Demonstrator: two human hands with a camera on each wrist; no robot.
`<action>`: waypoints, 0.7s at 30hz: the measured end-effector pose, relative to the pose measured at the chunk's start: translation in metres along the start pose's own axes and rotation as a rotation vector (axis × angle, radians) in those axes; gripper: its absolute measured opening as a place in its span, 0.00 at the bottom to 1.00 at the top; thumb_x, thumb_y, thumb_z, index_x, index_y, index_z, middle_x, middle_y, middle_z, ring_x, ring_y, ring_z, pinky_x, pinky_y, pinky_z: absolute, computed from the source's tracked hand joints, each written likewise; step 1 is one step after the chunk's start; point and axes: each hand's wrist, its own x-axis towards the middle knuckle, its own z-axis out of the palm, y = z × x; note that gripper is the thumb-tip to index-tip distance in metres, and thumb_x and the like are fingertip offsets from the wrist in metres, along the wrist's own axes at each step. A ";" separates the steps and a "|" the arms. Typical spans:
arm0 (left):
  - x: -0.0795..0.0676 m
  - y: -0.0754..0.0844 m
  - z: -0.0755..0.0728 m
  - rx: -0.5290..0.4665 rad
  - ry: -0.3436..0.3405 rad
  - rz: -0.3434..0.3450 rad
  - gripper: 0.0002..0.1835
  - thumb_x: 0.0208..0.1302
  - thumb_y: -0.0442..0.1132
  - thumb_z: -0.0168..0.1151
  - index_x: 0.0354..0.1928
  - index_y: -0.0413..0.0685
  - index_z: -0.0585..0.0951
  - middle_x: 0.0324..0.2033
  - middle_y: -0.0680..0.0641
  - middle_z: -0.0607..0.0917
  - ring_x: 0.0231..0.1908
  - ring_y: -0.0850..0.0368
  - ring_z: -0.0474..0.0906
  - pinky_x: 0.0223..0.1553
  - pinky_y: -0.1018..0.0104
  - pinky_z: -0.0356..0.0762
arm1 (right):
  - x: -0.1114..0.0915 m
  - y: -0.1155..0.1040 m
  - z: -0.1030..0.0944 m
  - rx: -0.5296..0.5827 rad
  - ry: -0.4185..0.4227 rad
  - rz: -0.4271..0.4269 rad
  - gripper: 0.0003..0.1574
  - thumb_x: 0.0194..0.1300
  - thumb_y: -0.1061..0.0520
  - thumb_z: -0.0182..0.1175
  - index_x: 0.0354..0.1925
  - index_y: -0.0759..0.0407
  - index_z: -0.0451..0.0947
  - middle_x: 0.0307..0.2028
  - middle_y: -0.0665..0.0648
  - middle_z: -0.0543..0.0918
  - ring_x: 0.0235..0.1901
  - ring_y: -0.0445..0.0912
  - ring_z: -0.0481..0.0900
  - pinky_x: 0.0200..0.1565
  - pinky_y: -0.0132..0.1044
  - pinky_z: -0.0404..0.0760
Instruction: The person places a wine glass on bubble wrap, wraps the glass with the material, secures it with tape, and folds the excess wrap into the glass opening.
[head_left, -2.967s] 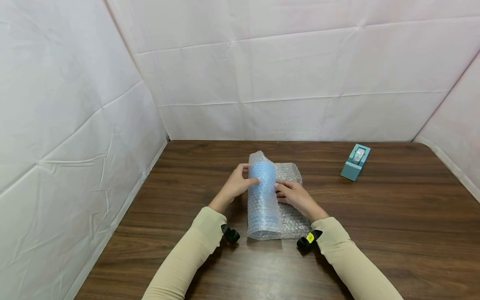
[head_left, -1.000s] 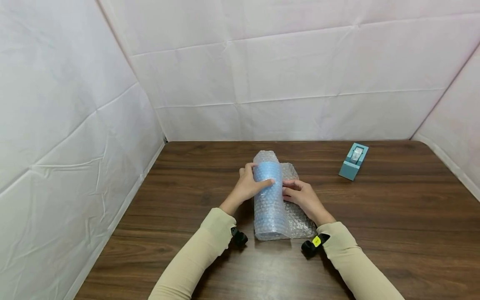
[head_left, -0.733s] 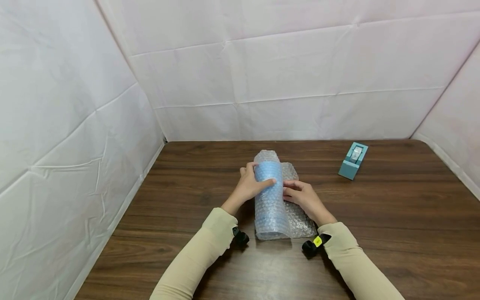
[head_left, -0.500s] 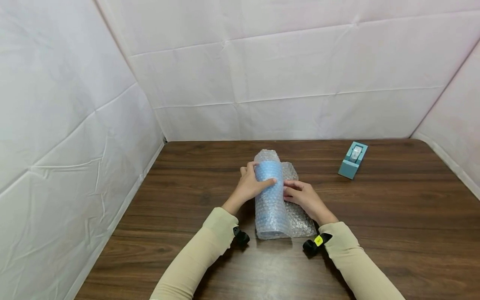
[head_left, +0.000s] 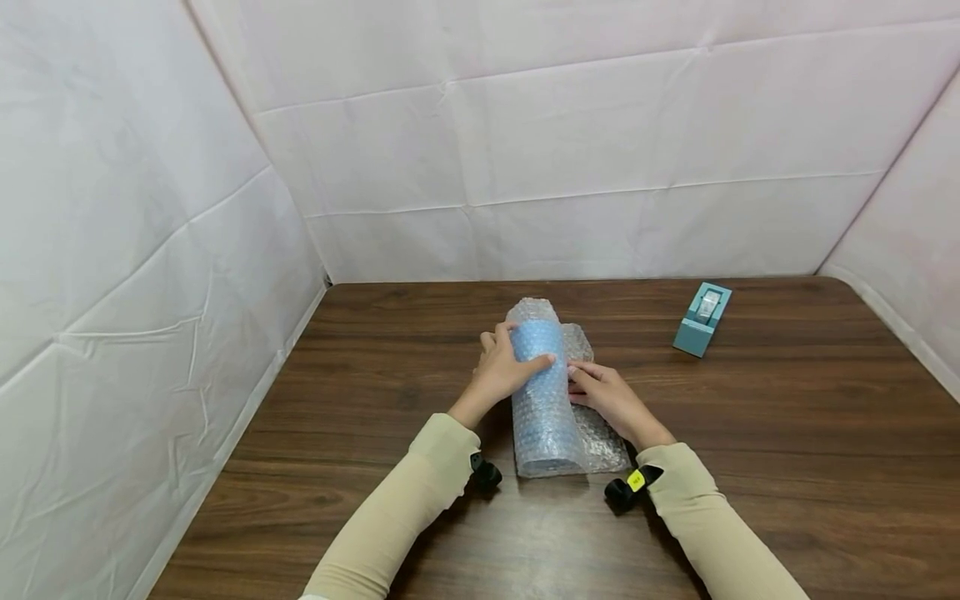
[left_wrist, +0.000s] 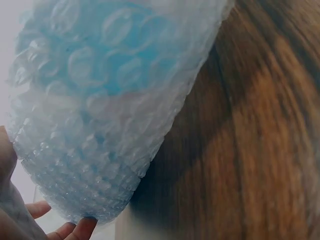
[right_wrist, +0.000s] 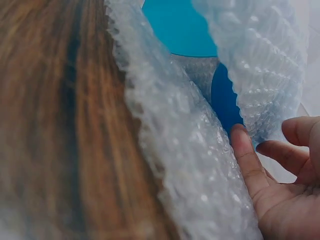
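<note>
A blue object (right_wrist: 185,30) lies inside a roll of clear bubble wrap (head_left: 547,429), lengthwise on the table; most of it is covered and its kind does not show. My left hand (head_left: 501,367) grips the roll from the left, thumb over the top, fingertips (left_wrist: 85,227) around its far end. At the right side my right hand (head_left: 609,400) pinches the upper layer's edge between thumb and finger. Another fingertip (right_wrist: 239,134) reaches under that layer, right at the blue object. The rest of the bubble wrap sheet (head_left: 600,446) spreads flat beneath the right hand.
A teal tape dispenser (head_left: 695,333) with a clear roll stands at the back right of the brown wooden table (head_left: 787,433). White cloth walls (head_left: 562,133) enclose the back and sides. Both wrists carry small black cameras.
Since 3 s ago the roll has shifted rightward over the sheet, and less flat wrap shows. My left thumb has come farther across the top; my right hand has moved right with the edge.
</note>
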 end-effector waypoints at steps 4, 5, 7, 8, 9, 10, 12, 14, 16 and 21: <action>0.000 0.000 0.002 0.018 0.015 -0.009 0.46 0.58 0.62 0.63 0.71 0.53 0.53 0.60 0.37 0.59 0.54 0.39 0.66 0.55 0.38 0.62 | 0.000 -0.001 0.001 -0.018 -0.013 0.006 0.37 0.77 0.45 0.41 0.73 0.65 0.50 0.64 0.70 0.64 0.61 0.56 0.68 0.60 0.43 0.74; 0.000 0.000 0.003 0.022 0.018 -0.009 0.46 0.58 0.62 0.63 0.71 0.53 0.53 0.60 0.37 0.59 0.54 0.39 0.66 0.55 0.39 0.62 | -0.001 -0.002 0.001 -0.024 -0.017 0.004 0.37 0.77 0.45 0.41 0.73 0.65 0.50 0.64 0.70 0.64 0.61 0.57 0.68 0.61 0.43 0.74; 0.001 0.000 0.003 0.027 0.020 -0.010 0.46 0.58 0.62 0.63 0.71 0.54 0.53 0.60 0.37 0.59 0.54 0.40 0.66 0.54 0.39 0.63 | -0.001 -0.003 0.001 -0.034 -0.022 0.001 0.37 0.77 0.46 0.41 0.73 0.65 0.49 0.64 0.70 0.64 0.61 0.57 0.68 0.61 0.44 0.74; 0.001 0.000 0.004 0.027 0.021 -0.008 0.46 0.58 0.62 0.63 0.71 0.54 0.53 0.60 0.37 0.59 0.54 0.40 0.66 0.54 0.39 0.63 | -0.001 -0.003 0.001 -0.038 -0.023 -0.001 0.37 0.77 0.46 0.41 0.73 0.65 0.49 0.64 0.70 0.64 0.62 0.57 0.68 0.61 0.44 0.74; 0.001 0.000 0.004 0.029 0.022 -0.006 0.46 0.58 0.62 0.63 0.71 0.54 0.53 0.60 0.37 0.59 0.54 0.40 0.66 0.54 0.39 0.63 | -0.002 -0.004 0.001 -0.041 -0.023 -0.003 0.37 0.77 0.46 0.41 0.74 0.65 0.49 0.64 0.70 0.64 0.61 0.57 0.69 0.60 0.45 0.74; 0.001 0.000 0.004 0.029 0.022 -0.004 0.46 0.58 0.62 0.63 0.71 0.54 0.53 0.60 0.37 0.60 0.54 0.40 0.66 0.53 0.39 0.63 | -0.002 -0.004 0.001 -0.039 -0.020 -0.004 0.37 0.77 0.46 0.42 0.74 0.64 0.49 0.64 0.70 0.65 0.61 0.56 0.69 0.60 0.45 0.74; 0.001 -0.001 0.004 0.030 0.023 -0.004 0.46 0.58 0.62 0.63 0.71 0.54 0.53 0.59 0.37 0.60 0.54 0.40 0.66 0.53 0.39 0.63 | -0.003 -0.005 0.001 -0.042 -0.011 -0.012 0.37 0.77 0.47 0.43 0.74 0.62 0.49 0.60 0.69 0.68 0.57 0.54 0.72 0.59 0.45 0.75; 0.001 0.000 0.004 0.029 0.022 0.000 0.46 0.58 0.62 0.63 0.71 0.53 0.53 0.59 0.37 0.60 0.55 0.41 0.66 0.53 0.39 0.63 | -0.003 -0.005 0.002 -0.033 0.007 -0.026 0.37 0.76 0.47 0.45 0.74 0.60 0.50 0.57 0.67 0.70 0.52 0.51 0.75 0.57 0.45 0.77; 0.001 0.000 0.004 0.029 0.019 0.001 0.46 0.58 0.62 0.63 0.71 0.53 0.53 0.59 0.37 0.60 0.55 0.40 0.66 0.54 0.38 0.62 | -0.003 -0.004 0.002 -0.023 0.025 -0.041 0.36 0.75 0.46 0.47 0.73 0.58 0.51 0.53 0.64 0.71 0.47 0.48 0.77 0.54 0.45 0.78; 0.001 -0.001 0.002 0.029 0.001 0.005 0.44 0.60 0.63 0.60 0.72 0.54 0.53 0.60 0.37 0.59 0.57 0.39 0.65 0.55 0.38 0.62 | -0.002 -0.003 0.001 -0.017 0.044 -0.068 0.34 0.74 0.47 0.49 0.72 0.56 0.54 0.48 0.61 0.74 0.42 0.45 0.78 0.49 0.42 0.80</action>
